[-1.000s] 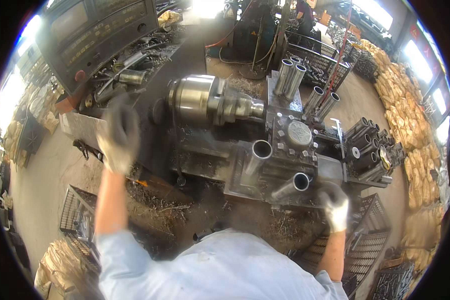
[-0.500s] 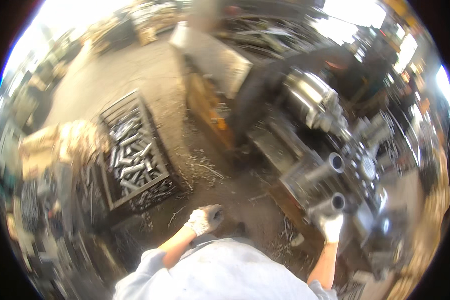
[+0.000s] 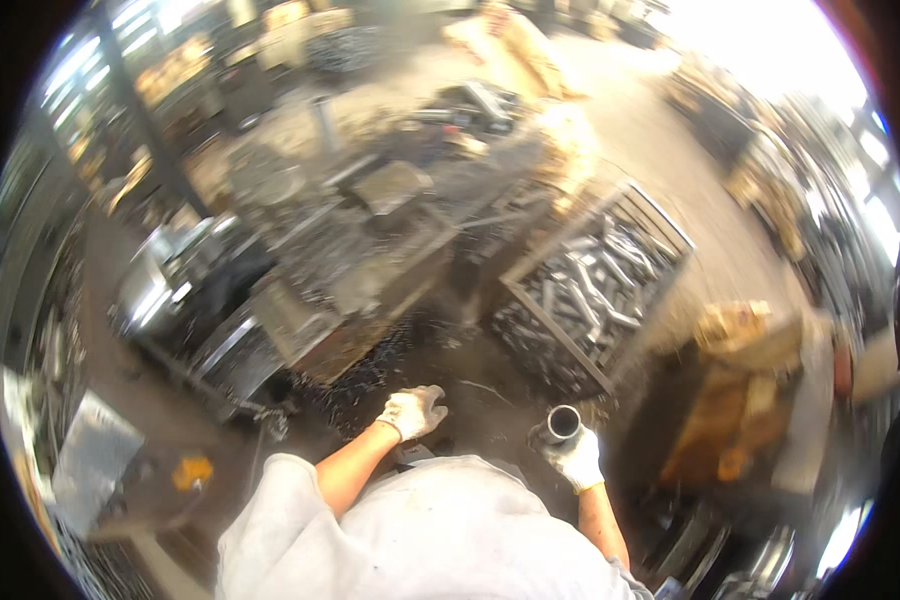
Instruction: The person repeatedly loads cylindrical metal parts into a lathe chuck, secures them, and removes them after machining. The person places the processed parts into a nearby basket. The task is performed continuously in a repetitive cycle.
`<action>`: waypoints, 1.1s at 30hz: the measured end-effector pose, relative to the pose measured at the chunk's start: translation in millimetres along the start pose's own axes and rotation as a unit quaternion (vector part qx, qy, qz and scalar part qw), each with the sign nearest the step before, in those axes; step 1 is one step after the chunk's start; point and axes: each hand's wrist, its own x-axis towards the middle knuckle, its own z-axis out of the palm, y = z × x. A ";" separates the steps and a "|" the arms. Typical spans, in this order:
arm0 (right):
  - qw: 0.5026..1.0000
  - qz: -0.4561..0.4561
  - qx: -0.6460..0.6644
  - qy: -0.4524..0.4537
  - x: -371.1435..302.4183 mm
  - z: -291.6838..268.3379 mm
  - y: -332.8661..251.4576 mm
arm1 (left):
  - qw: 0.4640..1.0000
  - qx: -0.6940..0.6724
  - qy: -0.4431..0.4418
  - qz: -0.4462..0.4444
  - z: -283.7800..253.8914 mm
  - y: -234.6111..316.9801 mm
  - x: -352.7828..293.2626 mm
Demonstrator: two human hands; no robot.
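Observation:
My right hand [image 3: 576, 462], in a white work glove, is closed around a short metal tube [image 3: 563, 424], whose round open end faces up. The tube's lower part is hidden by the hand and blur. To the left, my gloved left hand [image 3: 413, 412] hovers in front of my body with its fingers loosely curved and apart, and I see nothing in it. Ahead of both hands a metal-framed bin [image 3: 547, 322] holds many short metal tubes [image 3: 592, 300], lying at all angles. The right hand is just short of the bin's near side.
A greasy machine bed [image 3: 370, 265] fills the left front, with a dark machine housing [image 3: 192, 285] beside it. Chips litter the floor below. At right stands a brown rusty cabinet [image 3: 720, 430]. Tan sacks [image 3: 567, 150] lie behind the bin, and a grey sheet [image 3: 95, 460] is at far left.
The view has swung left, so the tube bin now lies ahead on the right. My right hand has come away from the machine, carrying the tube, and is nearer my body.

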 end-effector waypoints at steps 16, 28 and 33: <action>0.867 -0.361 0.104 -0.327 267.6 141.9 -303.4 | 0.197 -0.519 0.733 -0.392 100.8 -244.6 -233.2; 0.731 -0.495 -0.125 -0.452 401.9 145.0 -357.5 | 0.341 -0.104 0.729 -0.585 13.2 -247.3 -296.9; 0.795 -0.440 0.060 -0.412 445.9 107.0 -425.7 | 0.143 -0.403 0.807 -0.409 2.6 -266.2 -291.4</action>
